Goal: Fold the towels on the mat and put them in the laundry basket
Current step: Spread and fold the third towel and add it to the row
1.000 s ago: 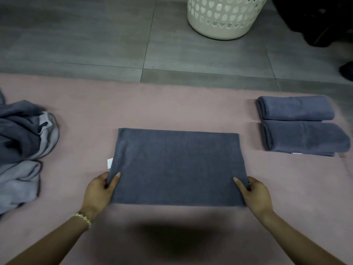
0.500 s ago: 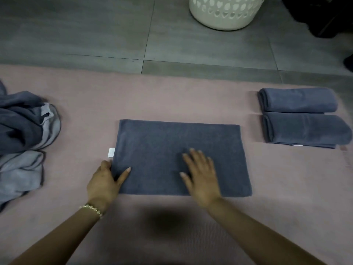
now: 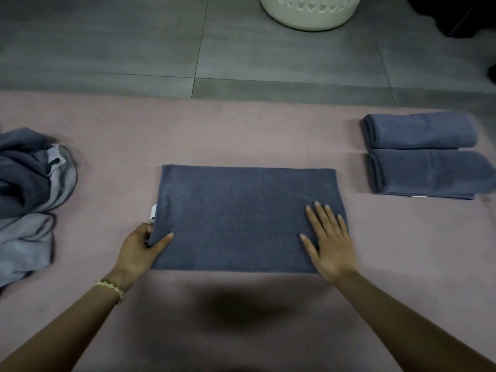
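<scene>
My left hand (image 3: 139, 244) pinches the lower left edge of the flat, dark blue, rectangular half-folded towel (image 3: 241, 216) at mid-frame on the pink mat (image 3: 241, 130); my right hand (image 3: 328, 241) lies spread flat on its lower right corner. The white perforated laundry basket (image 3: 308, 14) sits at the top.

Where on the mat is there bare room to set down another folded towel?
Bare mat between the flat towel and the folded towels, between it and the crumpled pile, and beyond it toward the tiles. The right edge is crowded.
</scene>
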